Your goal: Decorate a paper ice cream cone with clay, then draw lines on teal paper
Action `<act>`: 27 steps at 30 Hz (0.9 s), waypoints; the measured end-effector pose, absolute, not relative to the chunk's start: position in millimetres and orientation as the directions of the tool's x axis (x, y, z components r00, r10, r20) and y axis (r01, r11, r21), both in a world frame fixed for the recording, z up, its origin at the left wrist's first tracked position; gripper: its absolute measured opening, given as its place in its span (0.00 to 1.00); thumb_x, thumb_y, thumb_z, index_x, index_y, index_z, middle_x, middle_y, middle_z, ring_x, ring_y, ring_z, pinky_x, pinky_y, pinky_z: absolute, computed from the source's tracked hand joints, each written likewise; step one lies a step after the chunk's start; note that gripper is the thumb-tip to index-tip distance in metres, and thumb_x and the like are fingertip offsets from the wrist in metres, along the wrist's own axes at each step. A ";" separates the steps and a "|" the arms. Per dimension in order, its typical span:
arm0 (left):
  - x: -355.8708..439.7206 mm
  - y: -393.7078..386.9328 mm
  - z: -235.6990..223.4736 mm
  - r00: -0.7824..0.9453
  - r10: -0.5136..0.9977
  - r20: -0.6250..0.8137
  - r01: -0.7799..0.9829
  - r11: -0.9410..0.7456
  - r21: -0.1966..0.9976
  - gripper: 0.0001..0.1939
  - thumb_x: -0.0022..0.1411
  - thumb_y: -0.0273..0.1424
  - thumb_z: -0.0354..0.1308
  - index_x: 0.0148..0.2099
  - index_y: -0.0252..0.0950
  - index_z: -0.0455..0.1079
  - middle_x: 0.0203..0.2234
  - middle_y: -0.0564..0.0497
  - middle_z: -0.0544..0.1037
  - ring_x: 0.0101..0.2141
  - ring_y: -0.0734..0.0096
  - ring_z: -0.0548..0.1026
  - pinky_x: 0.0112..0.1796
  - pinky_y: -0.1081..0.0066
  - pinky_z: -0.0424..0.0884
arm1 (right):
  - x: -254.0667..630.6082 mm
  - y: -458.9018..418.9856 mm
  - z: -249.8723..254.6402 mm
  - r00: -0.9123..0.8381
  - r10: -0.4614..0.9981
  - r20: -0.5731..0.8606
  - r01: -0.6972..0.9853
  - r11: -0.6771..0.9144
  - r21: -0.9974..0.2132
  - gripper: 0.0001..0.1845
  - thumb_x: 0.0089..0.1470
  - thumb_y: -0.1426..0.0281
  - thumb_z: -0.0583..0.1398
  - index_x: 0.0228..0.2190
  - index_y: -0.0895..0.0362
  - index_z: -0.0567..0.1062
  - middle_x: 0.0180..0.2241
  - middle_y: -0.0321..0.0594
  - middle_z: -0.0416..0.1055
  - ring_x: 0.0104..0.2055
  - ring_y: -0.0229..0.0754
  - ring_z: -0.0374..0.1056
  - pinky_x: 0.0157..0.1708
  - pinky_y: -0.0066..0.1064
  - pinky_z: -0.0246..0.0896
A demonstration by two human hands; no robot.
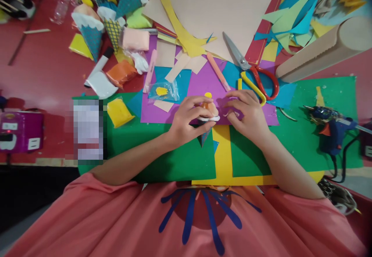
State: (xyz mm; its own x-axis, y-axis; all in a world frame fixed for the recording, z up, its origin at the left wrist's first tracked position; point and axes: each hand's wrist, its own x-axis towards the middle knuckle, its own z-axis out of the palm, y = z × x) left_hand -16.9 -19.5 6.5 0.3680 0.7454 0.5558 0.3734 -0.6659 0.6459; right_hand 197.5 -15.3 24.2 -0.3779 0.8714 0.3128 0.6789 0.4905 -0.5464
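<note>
My left hand [186, 123] is closed round a small craft ice cream cone, pinching it between thumb and fingers. The cone [205, 137] points down, patterned in blue and red. Above a white rim [211, 119] sits a peach-coloured scoop [213, 109] topped with a yellow ball [208, 95]. Just to the right, my right hand [247, 113] has bent fingers, with thumb and fingertips drawn close on a small pale strip [236, 113], which looks like soft clay. A gap separates this hand from the cone.
Finished cones [92, 36] stand at upper left near clay packets [120, 111]. Red-and-yellow-handled scissors [244, 64] lie ahead, beside paper scraps. A glue gun [334, 129] with its cord rests at right, near a beige roll [322, 51]. A phone [88, 129] lies at left.
</note>
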 end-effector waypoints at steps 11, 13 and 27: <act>-16.1 -18.6 7.6 0.216 0.801 0.558 0.259 -0.598 0.759 0.02 0.62 0.30 0.63 0.38 0.40 0.72 0.39 0.51 0.80 0.43 0.72 0.78 0.43 0.70 0.75 | 182.2 -33.2 19.6 -0.369 0.905 0.212 0.526 0.392 -0.755 0.36 0.52 0.57 0.65 0.57 0.55 0.62 0.52 0.54 0.71 0.52 0.54 0.70 0.50 0.51 0.69; -15.7 -19.4 8.5 0.176 0.810 0.559 0.211 -0.586 0.783 0.02 0.62 0.31 0.63 0.38 0.40 0.72 0.39 0.52 0.80 0.43 0.71 0.78 0.42 0.69 0.76 | 177.5 -39.0 20.5 -0.333 0.924 0.188 0.459 0.333 -0.824 0.38 0.53 0.56 0.65 0.60 0.52 0.58 0.59 0.55 0.64 0.57 0.53 0.67 0.52 0.50 0.69; -15.8 -19.1 8.3 0.172 0.886 0.431 0.025 -0.441 0.897 0.08 0.65 0.37 0.59 0.35 0.40 0.73 0.37 0.52 0.78 0.41 0.73 0.77 0.42 0.70 0.77 | 158.9 -43.0 10.0 -0.422 0.883 -0.206 -0.129 -0.283 -0.950 0.35 0.50 0.55 0.67 0.54 0.50 0.62 0.51 0.42 0.72 0.50 0.41 0.72 0.48 0.34 0.72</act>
